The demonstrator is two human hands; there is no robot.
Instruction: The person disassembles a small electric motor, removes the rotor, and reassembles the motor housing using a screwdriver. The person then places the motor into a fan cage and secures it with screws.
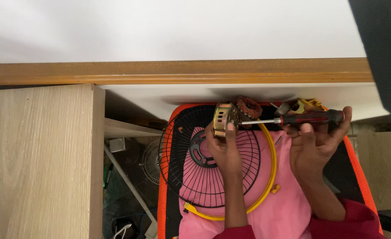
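Note:
My left hand [223,148] grips a brass-coloured metal motor housing [225,118] with a copper winding [249,106] showing behind it. My right hand [314,144] holds a screwdriver [308,118] with a red and black handle, lying level. Its metal shaft points left and its tip touches the housing. Under both hands lies a black wire fan guard [191,177] with a yellow rim [270,177], resting on pink cloth [288,203].
An orange-edged black surface [359,177] carries the cloth and guard. A pale wooden panel [36,163] stands at the left, with a second wire grille [152,161] and clutter in the gap beside it. A wooden rail [173,71] and white board lie ahead.

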